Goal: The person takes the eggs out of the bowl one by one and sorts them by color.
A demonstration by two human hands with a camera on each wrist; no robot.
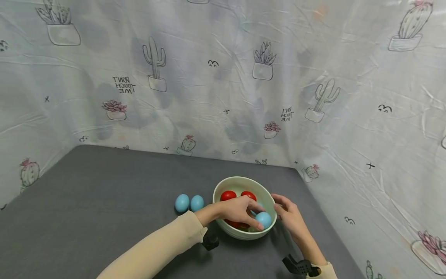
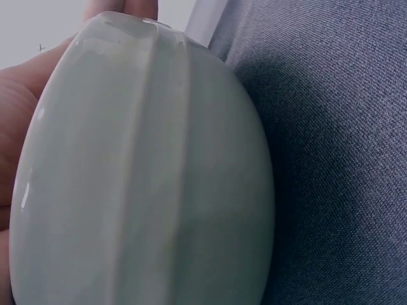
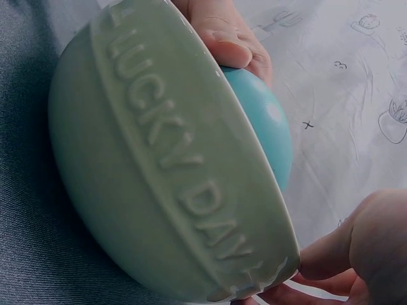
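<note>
A pale green bowl with raised "LUCKY DAY" lettering on its side stands on the grey table. My left hand reaches over it from the left, thumb and fingers around a light blue egg at its near right side. In the right wrist view, the left thumb rests on this blue egg, which shows above the rim. At the bowl's right side my right hand holds the rim between thumb and fingers. Red eggs lie inside, several of them partly hidden by my left hand.
Two more light blue eggs, one farther left and one closer to the bowl, lie on the table left of the bowl. A cactus-print curtain hangs behind the table and along its sides.
</note>
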